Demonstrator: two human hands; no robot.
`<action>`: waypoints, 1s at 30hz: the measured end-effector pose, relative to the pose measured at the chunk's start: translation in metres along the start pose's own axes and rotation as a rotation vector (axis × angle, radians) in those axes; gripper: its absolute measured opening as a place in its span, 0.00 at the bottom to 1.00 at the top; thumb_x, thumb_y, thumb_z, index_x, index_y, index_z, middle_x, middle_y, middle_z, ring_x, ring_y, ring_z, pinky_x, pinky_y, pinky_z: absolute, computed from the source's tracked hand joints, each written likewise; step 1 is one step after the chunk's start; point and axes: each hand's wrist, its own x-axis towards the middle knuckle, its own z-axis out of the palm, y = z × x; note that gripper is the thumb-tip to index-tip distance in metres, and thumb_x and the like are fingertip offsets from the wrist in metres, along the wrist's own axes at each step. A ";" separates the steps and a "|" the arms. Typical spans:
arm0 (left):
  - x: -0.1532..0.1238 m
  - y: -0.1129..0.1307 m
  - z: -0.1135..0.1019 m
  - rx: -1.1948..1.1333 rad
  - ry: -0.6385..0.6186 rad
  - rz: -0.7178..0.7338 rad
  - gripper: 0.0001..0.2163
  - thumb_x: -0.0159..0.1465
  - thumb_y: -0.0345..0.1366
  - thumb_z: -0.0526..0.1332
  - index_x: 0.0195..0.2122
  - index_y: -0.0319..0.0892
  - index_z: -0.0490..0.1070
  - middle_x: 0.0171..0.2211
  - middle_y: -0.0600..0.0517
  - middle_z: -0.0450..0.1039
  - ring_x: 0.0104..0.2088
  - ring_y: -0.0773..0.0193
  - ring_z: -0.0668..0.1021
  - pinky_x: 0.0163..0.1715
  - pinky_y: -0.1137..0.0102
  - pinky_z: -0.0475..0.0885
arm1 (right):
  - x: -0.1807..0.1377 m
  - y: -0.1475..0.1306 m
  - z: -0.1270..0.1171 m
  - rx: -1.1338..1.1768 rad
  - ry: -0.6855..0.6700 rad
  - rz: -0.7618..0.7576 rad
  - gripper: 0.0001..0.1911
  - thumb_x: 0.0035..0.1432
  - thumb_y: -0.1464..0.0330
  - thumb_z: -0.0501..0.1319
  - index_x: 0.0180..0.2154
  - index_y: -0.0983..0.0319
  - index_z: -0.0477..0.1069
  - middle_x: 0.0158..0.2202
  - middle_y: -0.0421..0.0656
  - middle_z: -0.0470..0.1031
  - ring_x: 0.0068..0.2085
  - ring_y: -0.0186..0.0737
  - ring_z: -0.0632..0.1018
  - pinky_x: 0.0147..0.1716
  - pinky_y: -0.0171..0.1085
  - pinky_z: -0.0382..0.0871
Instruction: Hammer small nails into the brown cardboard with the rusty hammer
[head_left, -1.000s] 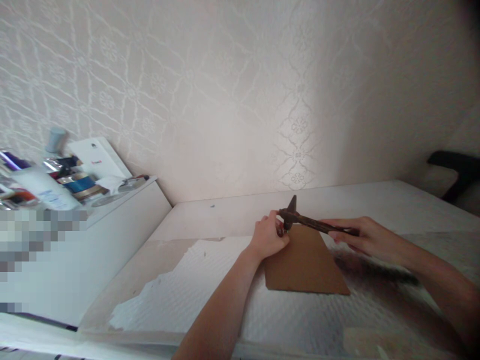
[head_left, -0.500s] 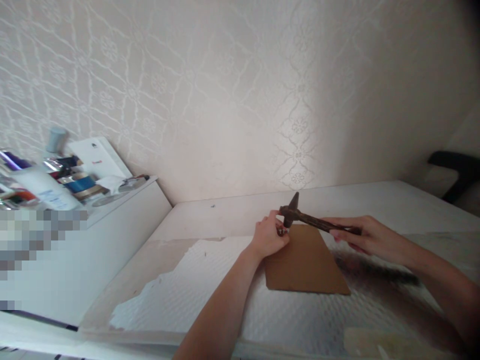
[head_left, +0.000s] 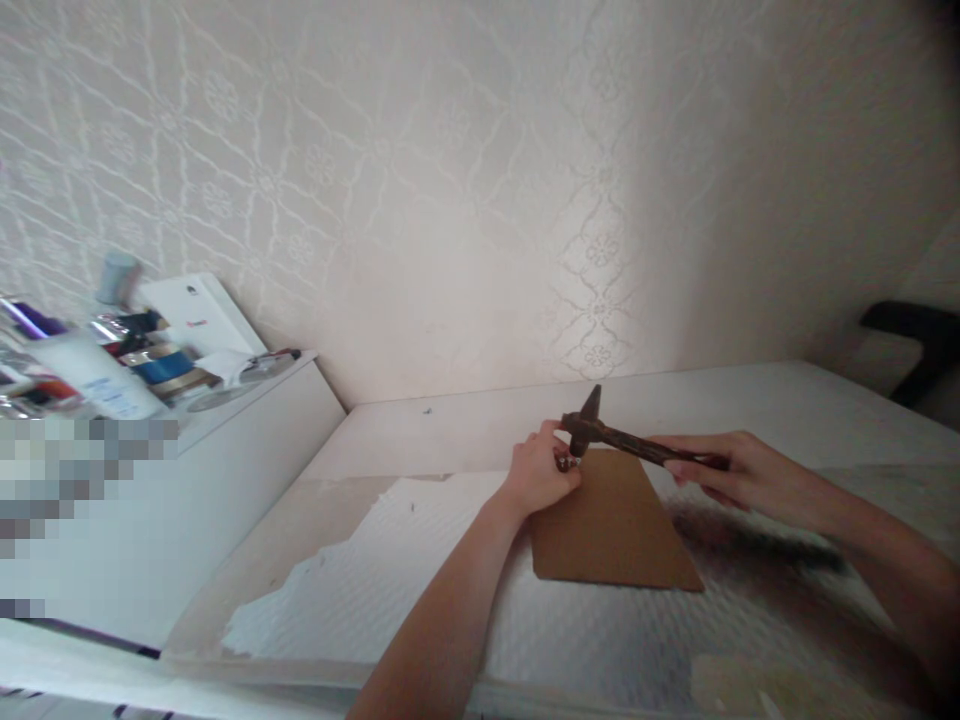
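My right hand (head_left: 739, 472) grips the handle of a dark, rusty hammer (head_left: 611, 435), whose head hovers just over the far left corner of a brown cardboard sheet (head_left: 611, 525). My left hand (head_left: 540, 472) is pinched shut on a small thing directly beneath the hammer head; it is too small to name. The cardboard lies flat on a white textured surface (head_left: 420, 590).
A white cabinet (head_left: 225, 470) stands at the left, its top crowded with bottles and jars (head_left: 112, 350). A patterned wall (head_left: 450, 200) rises right behind the surface. A dark chair part (head_left: 911, 330) shows at the far right. Torn covering exposes bare board (head_left: 300, 520) at the left.
The hammer head has risen slightly and tilted from where it rested a second ago. Both hands stay nearly where they were.
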 end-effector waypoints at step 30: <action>-0.002 0.003 -0.001 0.008 -0.007 0.003 0.20 0.51 0.30 0.60 0.46 0.44 0.60 0.36 0.53 0.75 0.42 0.57 0.76 0.42 0.62 0.69 | 0.001 0.009 -0.002 -0.044 -0.018 -0.048 0.23 0.59 0.54 0.58 0.55 0.50 0.69 0.53 0.38 0.74 0.53 0.54 0.73 0.55 0.51 0.66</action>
